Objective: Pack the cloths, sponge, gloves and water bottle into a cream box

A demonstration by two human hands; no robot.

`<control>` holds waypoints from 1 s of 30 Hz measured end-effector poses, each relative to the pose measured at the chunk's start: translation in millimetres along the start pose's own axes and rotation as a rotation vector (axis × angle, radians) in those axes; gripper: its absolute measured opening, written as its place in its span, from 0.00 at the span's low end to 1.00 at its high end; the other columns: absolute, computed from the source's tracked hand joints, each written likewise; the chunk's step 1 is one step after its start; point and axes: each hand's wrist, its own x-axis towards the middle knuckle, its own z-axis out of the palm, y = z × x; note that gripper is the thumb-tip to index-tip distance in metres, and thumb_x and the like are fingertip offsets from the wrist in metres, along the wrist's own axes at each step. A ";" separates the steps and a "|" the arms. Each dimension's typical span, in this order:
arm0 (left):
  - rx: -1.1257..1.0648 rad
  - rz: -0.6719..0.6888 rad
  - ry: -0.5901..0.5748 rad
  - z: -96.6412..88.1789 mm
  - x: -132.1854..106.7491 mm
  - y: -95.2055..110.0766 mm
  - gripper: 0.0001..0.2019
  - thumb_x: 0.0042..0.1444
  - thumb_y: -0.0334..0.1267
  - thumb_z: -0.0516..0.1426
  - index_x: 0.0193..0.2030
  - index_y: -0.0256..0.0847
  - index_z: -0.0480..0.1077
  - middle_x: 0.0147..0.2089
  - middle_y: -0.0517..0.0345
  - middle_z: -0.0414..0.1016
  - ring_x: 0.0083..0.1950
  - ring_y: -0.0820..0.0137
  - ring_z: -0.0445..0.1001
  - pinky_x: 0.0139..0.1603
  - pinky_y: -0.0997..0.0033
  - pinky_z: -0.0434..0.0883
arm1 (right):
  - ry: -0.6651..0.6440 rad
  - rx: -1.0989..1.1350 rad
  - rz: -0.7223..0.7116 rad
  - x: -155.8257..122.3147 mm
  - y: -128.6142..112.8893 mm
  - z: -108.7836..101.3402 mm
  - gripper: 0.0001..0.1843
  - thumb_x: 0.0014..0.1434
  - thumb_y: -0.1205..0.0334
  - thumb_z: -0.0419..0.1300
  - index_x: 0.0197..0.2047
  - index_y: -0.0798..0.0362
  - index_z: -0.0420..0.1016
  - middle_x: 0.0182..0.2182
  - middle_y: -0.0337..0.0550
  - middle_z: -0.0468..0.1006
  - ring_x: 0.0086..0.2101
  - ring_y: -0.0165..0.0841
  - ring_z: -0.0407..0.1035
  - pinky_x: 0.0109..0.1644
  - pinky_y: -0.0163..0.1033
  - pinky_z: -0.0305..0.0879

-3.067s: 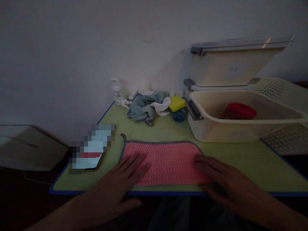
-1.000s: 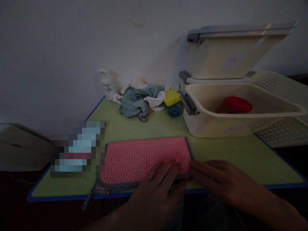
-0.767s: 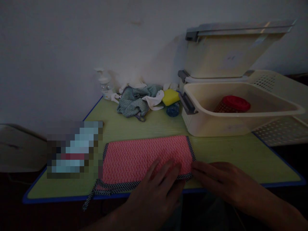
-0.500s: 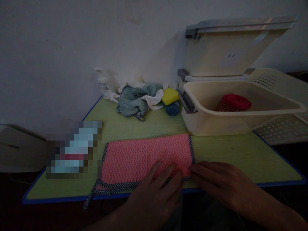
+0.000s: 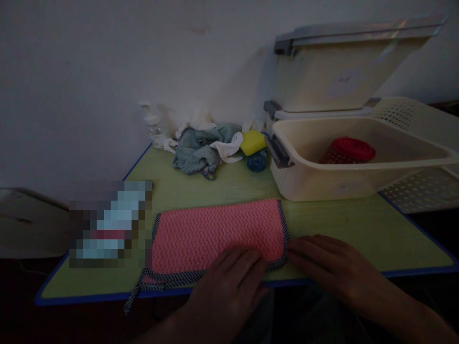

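A folded pink cleaning cloth (image 5: pixel 215 234) with black-and-white checked edging lies flat on the green table, its loop hanging over the front edge at the left. My left hand (image 5: pixel 233 282) is closed at the cloth's front edge, knuckles bent, fingertips on the pink fabric and thumb partly hidden below. My right hand (image 5: pixel 333 263) lies beside the cloth's right edge with its fingers stretched out side by side. Its fingertips are at the checked border; whether they press on it is too dark to tell.
Behind stand a crumpled grey-green cloth (image 5: pixel 197 153), a yellow sponge (image 5: pixel 253 142), a blue round object (image 5: pixel 256 162) and a pump bottle (image 5: pixel 154 129). A cream bin (image 5: pixel 322 184) at right holds a red basket-like item (image 5: pixel 349 149). A blurred-out device (image 5: pixel 114 220) lies left.
The fingers of my left hand have drawn in and curled toward the front edge. The cloth's front right corner is now uncovered and looks rounded. My right hand has barely moved.
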 end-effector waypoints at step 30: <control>-0.046 -0.051 -0.175 -2.0 17.6 0.7 0.04 0.54 0.26 0.56 0.33 0.39 0.67 0.32 0.60 0.68 0.34 0.68 0.68 0.33 0.66 0.68 | -0.150 0.167 0.044 -3.5 -3.5 5.7 0.15 0.64 0.72 0.45 0.36 0.54 0.73 0.32 0.43 0.74 0.34 0.32 0.67 0.39 0.39 0.65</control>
